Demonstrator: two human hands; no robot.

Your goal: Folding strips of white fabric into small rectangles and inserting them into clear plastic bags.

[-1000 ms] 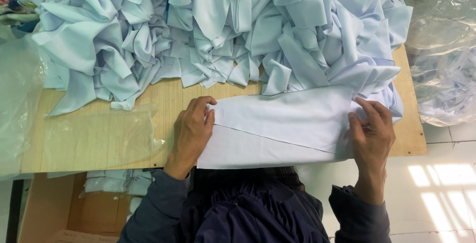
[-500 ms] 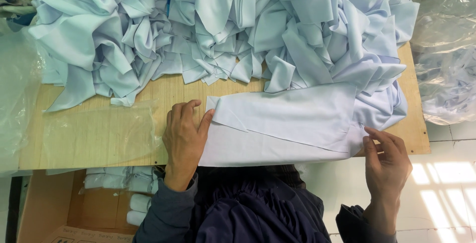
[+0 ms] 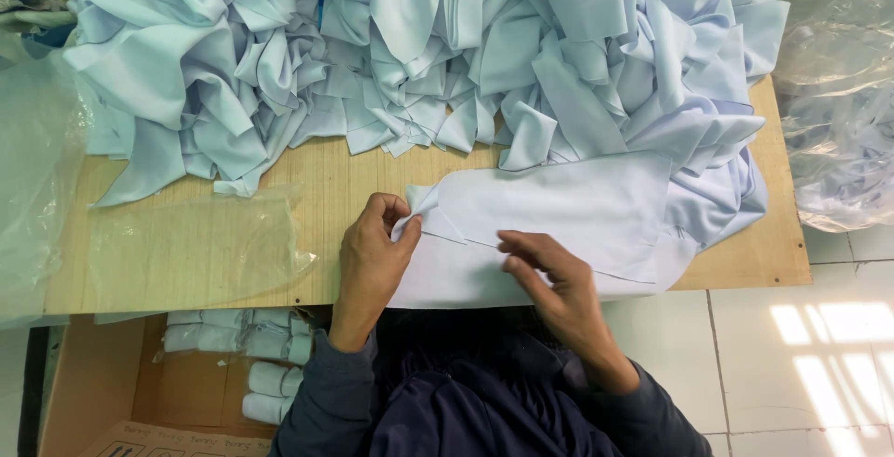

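A folded pale blue cloth piece (image 3: 559, 219) lies at the near edge of the wooden table (image 3: 345, 177). My left hand (image 3: 372, 257) pinches its left corner, which is folded up into a small flap. My right hand (image 3: 549, 285) rests with fingers spread on the cloth's lower middle, along a fold line. Neither hand lifts the cloth off the table. Behind it a large heap of pale blue cloth pieces (image 3: 419, 47) covers the far half of the table.
A clear plastic bag (image 3: 186, 247) lies flat on the table's left part. More clear plastic (image 3: 838, 122) is bunched at the right. Below the table's left, a cardboard box (image 3: 140, 392) holds rolled pale bundles (image 3: 270, 378). White floor tiles (image 3: 801, 354) show at right.
My right hand has moved from the cloth's right end, past the table's edge, to its lower middle. My left hand has turned up the left corner into a flap.
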